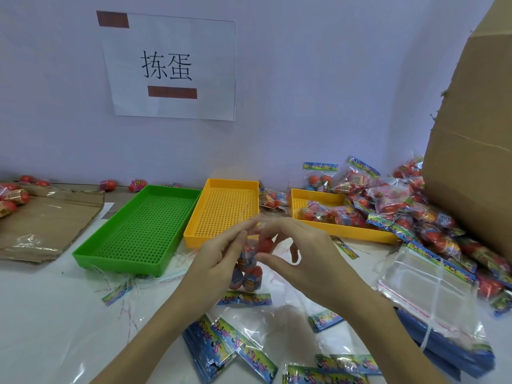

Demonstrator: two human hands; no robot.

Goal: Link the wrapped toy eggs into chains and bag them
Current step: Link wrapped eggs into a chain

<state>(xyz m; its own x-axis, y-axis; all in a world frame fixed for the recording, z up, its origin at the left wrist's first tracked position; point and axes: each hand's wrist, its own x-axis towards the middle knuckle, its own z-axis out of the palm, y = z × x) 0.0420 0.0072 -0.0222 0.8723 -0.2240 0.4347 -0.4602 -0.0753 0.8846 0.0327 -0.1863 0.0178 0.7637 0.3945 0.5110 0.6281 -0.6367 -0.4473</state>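
Behind both hands' fingers (pixel 241 239), half-hidden wrapped eggs (pixel 250 273)

We hold both forearms up from the bottom edge, the left one rising from seven o'clock and the right one from five o'clock, so they meet at the centre. Our left hand (pixel 221 253) has its fingers stretched toward one o'clock, the fingertips pinching. Our right hand (pixel 299 256) arches over toward nine o'clock, fingers curled, thumb tucked beneath, touching the left fingertips.

Bright even light, soft shadows; wide-angle edge bending; slight blur; glare on plastic.
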